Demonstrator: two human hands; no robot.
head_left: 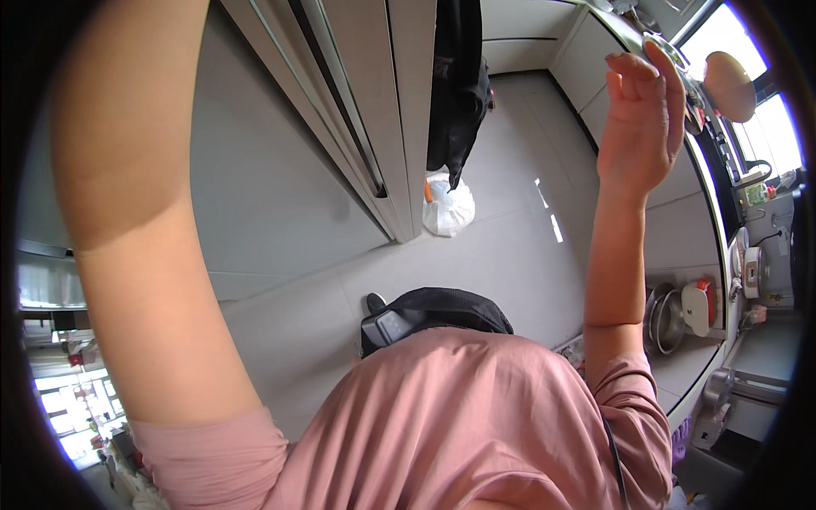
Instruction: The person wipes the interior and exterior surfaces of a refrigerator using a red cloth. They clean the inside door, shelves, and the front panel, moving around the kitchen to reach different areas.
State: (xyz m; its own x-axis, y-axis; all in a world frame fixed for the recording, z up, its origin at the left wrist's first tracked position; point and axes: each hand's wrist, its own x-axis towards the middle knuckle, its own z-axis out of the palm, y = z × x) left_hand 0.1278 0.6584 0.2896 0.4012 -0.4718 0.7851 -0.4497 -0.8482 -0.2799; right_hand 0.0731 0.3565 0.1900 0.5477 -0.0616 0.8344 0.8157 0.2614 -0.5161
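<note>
My left arm reaches up along the left side, and its hand is beyond the top edge, out of view. My right hand is raised at the upper right with the fingers loosely bent and nothing seen in it. Behind it runs the kitchen counter, and a rounded tan object appears just to its right, in front of the window. Before me, a tall grey cabinet or appliance door stands beside pale vertical panels.
A black cloth or bag hangs by the panels, above a white plastic bag on the tiled floor. Metal pans and a white-and-red container stand in a shelf recess at right. A black pouch is at my waist.
</note>
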